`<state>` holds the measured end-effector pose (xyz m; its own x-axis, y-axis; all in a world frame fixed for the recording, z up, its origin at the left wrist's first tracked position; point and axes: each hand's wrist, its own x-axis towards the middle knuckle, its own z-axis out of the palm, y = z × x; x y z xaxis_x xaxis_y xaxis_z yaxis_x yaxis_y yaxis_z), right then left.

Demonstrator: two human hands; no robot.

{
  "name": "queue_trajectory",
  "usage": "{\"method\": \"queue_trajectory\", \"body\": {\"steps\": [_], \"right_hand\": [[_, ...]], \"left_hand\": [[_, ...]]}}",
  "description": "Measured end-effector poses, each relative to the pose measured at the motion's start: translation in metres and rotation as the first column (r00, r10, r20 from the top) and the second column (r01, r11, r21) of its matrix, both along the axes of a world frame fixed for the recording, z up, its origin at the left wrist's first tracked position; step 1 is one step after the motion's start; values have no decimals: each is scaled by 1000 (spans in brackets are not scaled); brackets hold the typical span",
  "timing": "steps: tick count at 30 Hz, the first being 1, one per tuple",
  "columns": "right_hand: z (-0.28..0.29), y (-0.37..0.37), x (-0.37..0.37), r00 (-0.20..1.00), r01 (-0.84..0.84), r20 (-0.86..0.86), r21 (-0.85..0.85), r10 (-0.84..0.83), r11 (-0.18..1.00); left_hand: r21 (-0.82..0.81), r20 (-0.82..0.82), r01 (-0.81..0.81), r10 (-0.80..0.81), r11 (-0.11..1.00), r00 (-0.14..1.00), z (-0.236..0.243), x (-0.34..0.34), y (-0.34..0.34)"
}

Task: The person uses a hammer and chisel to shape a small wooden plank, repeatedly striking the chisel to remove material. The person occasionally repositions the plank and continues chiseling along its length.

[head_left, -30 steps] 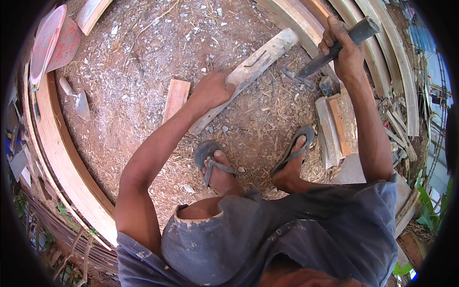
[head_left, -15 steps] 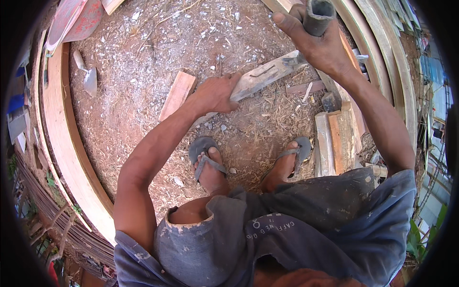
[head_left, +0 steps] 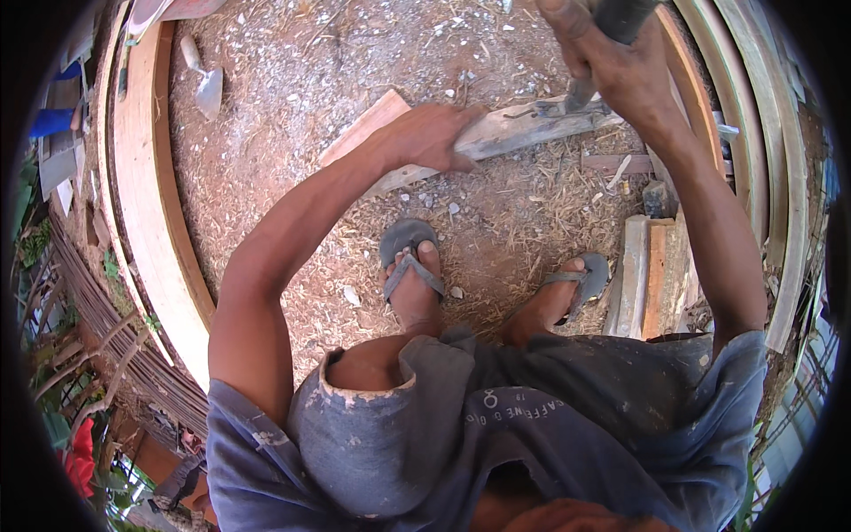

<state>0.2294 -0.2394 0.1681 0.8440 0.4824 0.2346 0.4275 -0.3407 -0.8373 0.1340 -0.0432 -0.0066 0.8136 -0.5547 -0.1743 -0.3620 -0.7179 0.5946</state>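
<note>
Left hand [head_left: 434, 135] — closed over the near end of a weathered grey wooden stake [head_left: 523, 129], gripping it against the ground.

Right hand [head_left: 612, 53] — wrapped around the dark handle of a chopping tool [head_left: 620, 18]; blade below the fist, edge resting on the stake's upper face, just right of the left hand.

Wooden stake — lying slantwise on the ground between the two hands, far end running out under the right hand.

Short reddish board [head_left: 368, 124] — flat on the ground, just left of the left hand, partly under the wrist.

Two feet in grey flip-flops [head_left: 408, 257] — planted nearer the body than both hands, on either side of a gap.

Stack of cut wood pieces [head_left: 651, 275] — below the right forearm, beside the right foot.

Curved pale plank [head_left: 146, 195] — far left of the left hand, bending along the rim of the work patch.

Small trowel-like tool [head_left: 206, 84] — on the ground, up and left of the left hand, well apart.

Ground [head_left: 292, 89] — reddish earth strewn with wood chips and shavings.
</note>
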Motion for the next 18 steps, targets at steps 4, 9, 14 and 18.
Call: {"method": "queue_trajectory", "body": {"steps": [4, 9, 14, 18], "right_hand": [[-5, -30, 18, 955, -4, -283, 272, 84, 962], [-7, -44, 44, 881, 178, -471, 407, 38, 896], [-4, -38, 41, 898, 178, -441, 333, -14, 926], [6, -36, 34, 917, 82, -397, 284, 39, 955]], "left_hand": [[-117, 26, -38, 42, 992, 999, -11, 7, 2], [-63, -257, -211, 188, 975, 948, 32, 30, 7], [159, -342, -281, 320, 946, 883, 46, 34, 19], [141, -344, -316, 346, 938, 873, 29, 27, 31]]}}
